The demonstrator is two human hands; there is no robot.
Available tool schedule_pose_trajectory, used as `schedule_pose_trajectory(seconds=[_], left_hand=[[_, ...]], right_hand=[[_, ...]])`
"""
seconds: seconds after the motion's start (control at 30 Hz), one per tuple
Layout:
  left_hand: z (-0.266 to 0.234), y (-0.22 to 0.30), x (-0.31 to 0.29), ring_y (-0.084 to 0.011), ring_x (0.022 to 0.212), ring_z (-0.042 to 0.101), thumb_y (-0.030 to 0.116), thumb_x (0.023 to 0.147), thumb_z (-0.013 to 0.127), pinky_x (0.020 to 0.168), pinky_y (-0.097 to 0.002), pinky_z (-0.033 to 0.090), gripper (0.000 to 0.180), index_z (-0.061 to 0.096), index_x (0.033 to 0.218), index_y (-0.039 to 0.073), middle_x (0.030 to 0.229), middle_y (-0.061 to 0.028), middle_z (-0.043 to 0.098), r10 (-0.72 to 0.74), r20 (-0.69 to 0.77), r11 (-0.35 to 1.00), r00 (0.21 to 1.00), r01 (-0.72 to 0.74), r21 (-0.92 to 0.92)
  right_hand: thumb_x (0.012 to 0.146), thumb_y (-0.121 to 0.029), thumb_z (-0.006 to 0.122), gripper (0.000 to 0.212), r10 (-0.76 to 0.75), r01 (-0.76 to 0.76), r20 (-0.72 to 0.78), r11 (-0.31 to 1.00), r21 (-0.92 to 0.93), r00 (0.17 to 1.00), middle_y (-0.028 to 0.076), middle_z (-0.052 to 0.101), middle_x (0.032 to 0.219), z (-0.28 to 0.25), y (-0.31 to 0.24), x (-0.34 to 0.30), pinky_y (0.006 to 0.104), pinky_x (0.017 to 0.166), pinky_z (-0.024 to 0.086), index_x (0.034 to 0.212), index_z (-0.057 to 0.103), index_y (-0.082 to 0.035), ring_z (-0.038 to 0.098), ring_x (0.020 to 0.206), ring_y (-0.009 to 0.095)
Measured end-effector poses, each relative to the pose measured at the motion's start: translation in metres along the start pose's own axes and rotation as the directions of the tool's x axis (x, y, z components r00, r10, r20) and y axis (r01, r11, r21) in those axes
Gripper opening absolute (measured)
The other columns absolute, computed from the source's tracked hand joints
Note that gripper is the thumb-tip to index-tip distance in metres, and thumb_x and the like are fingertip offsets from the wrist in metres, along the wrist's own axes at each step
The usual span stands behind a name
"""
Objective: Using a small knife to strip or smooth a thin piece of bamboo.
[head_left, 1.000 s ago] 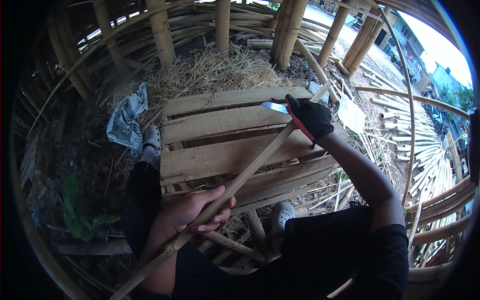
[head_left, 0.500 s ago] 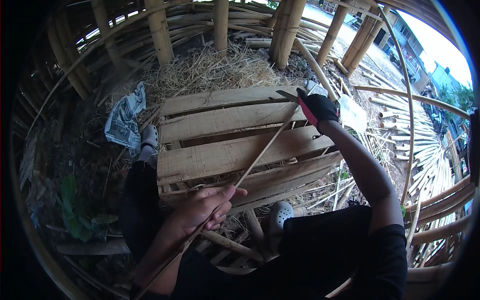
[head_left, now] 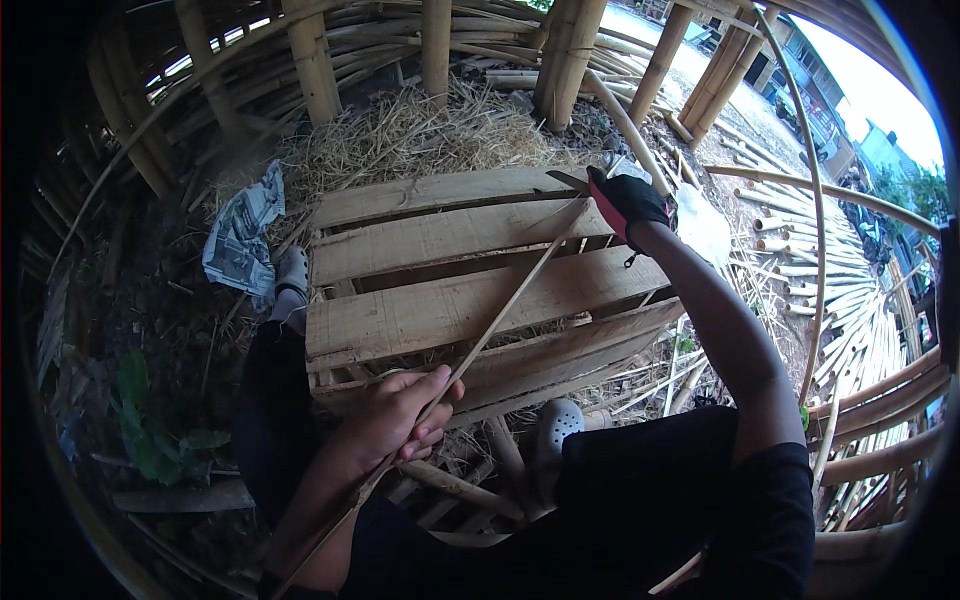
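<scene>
My bare left hand point(head_left: 405, 412) is closed round a long, thin bamboo strip point(head_left: 512, 300), near the front edge of a slatted wooden crate point(head_left: 400, 325). The strip slants up and right over the slats, and its other part trails back along my left forearm. On my right hand point(head_left: 632, 207) is a black and red glove. It is closed on a knife point(head_left: 567, 181), whose dark blade sticks out leftward over the far slats. The strip's far end meets the gloved hand just below the blade; whether the fingers also touch it is hidden.
Crumpled newspaper point(head_left: 243, 235) lies left of the crate. Dry straw and shavings point(head_left: 420, 135) heap behind it, before upright bamboo posts point(head_left: 568, 65). Many cut bamboo poles point(head_left: 800, 250) lie at right. My shoes point(head_left: 562, 425) stand beside the crate, and a white bag point(head_left: 705, 228) is beyond my right hand.
The whole view has shifted slightly. My left fingers have curled in a little closer round the strip. Both hands keep their holds, with the blade still near the strip's far end.
</scene>
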State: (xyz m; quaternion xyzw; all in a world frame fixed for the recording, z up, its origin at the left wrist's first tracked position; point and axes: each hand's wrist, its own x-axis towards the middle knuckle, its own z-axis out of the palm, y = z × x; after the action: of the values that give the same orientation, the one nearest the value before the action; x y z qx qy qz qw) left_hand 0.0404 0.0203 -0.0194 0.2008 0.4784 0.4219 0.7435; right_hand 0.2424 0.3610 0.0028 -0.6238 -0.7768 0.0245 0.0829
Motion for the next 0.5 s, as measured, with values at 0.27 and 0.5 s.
schedule_pose_trajectory(seconds=[0.27, 0.5], left_hand=[[-0.002, 0.003, 0.004, -0.0023, 0.033, 0.030, 0.038, 0.106, 0.040, 0.032, -0.0172, 0.026, 0.032, 0.049, 0.098, 0.009, 0.051, 0.0076, 0.034, -0.020, 0.052, 0.997, 0.998, 0.024, -0.069], [-0.007, 0.003, 0.004, -0.0007, 0.032, 0.027, 0.043, 0.106, 0.037, 0.029, -0.0158, 0.025, 0.034, 0.043, 0.096, 0.011, 0.051, 0.0093, 0.029, -0.068, 0.162, 0.978, 0.984, 0.098, -0.183]], right_hand=[[0.096, -0.062, 0.032, 0.068, -0.023, 0.027, 0.060, 0.998, -0.061, 0.998, 0.016, 0.072, 0.103, 0.013, 0.004, 0.007, 0.0443, 0.089, 0.050, 0.101, 0.075, -0.009, 0.068, 0.099, 0.035], [0.099, -0.054, 0.028, 0.065, -0.121, 0.128, 0.057, 0.981, -0.142, 0.991, 0.012, 0.074, 0.091, 0.004, -0.020, -0.014, 0.0439, 0.085, 0.052, 0.094, 0.075, -0.010, 0.070, 0.092, 0.033]])
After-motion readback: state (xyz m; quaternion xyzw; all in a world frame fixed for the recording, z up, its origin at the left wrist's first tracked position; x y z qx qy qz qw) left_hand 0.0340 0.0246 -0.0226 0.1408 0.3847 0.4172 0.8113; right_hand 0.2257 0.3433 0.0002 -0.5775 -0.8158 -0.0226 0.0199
